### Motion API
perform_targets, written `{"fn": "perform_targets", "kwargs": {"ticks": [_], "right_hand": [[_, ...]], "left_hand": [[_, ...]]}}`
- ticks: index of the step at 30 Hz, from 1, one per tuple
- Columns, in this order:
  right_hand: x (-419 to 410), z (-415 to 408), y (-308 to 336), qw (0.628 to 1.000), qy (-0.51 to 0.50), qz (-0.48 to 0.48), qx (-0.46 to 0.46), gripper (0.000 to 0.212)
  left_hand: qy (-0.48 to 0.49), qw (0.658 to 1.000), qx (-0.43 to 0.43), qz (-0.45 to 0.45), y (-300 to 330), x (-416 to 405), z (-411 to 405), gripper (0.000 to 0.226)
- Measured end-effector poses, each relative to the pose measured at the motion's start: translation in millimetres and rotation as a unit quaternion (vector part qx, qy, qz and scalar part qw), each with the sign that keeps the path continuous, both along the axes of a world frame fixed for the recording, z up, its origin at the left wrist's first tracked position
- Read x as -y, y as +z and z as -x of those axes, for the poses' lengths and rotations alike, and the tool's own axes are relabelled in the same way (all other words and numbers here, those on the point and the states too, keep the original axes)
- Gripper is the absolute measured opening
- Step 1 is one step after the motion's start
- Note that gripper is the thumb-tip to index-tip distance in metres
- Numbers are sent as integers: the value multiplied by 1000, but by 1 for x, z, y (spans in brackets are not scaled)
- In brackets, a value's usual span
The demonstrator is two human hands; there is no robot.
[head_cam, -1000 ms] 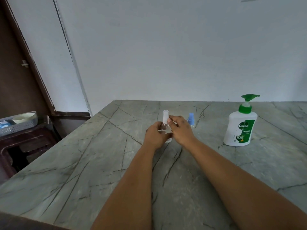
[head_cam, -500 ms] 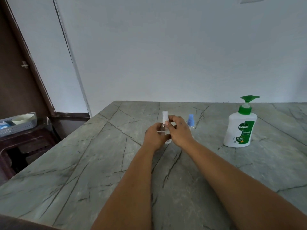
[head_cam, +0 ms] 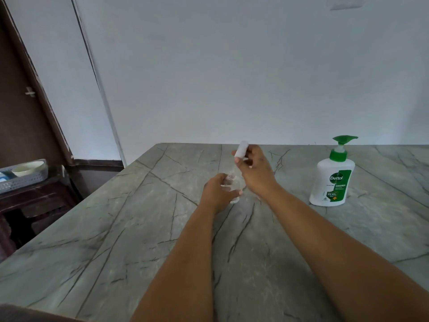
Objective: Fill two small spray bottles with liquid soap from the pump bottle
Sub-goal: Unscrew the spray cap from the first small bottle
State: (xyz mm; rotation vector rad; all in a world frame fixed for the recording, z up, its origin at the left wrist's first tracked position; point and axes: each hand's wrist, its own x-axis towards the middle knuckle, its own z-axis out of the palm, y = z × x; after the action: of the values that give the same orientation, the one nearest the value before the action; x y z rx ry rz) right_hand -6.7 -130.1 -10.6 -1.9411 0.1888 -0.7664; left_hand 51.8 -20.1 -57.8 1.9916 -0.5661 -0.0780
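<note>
Stretching across most of the view, a grey-green stone bench (head_cam: 116,228) with dark veins runs back to a plain pale wall (head_cam: 232,77). Its left edge slants from the near left up to the far corner by the wall; its far edge meets the wall. Beyond that left edge stands a dark wooden stand (head_cam: 34,201) carrying one grey basket (head_cam: 23,180) with a pale bowl inside, and behind it a brown door (head_cam: 21,101).

Near the bench's middle, the left hand (head_cam: 217,194) has its grip clamped round one clear bottle (head_cam: 232,184), which stands upright on the stone with its neck uncovered. Just above and to the right, the right hand (head_cam: 255,173) is raised off the surface, its grip pinched on one white cap (head_cam: 241,148), tilted and blurred, held apart from the bottle's neck. One pump bottle (head_cam: 332,184), white with a green pump and label, stands upright to the right, well apart from both hands.

Bare stone lies to the left of the hands, in front of them along both forearms, and between the right hand and the pump bottle. A second small bottle cannot be made out; the right hand covers the stone just behind it.
</note>
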Motion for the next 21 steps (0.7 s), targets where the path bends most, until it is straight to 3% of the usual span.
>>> {"fn": "perform_targets", "kwargs": {"ticks": [6, 8, 11, 13, 15, 21], "right_hand": [[17, 49, 44, 981, 9, -129, 147, 14], [23, 66, 39, 980, 21, -120, 159, 11], [27, 81, 7, 994, -22, 71, 82, 18], [29, 85, -20, 973, -23, 225, 41, 21], [31, 86, -41, 948, 24, 318, 26, 11], [35, 79, -59, 917, 6, 397, -31, 19]], "left_hand": [[8, 1000, 9, -12, 0, 3, 5, 41], [16, 999, 17, -26, 0, 3, 8, 43], [24, 1000, 11, -14, -1, 4, 10, 45], [40, 999, 20, -15, 1, 2, 12, 46], [61, 998, 26, -8, 2, 0, 13, 45], [74, 997, 25, -14, 1, -1, 10, 48]]}}
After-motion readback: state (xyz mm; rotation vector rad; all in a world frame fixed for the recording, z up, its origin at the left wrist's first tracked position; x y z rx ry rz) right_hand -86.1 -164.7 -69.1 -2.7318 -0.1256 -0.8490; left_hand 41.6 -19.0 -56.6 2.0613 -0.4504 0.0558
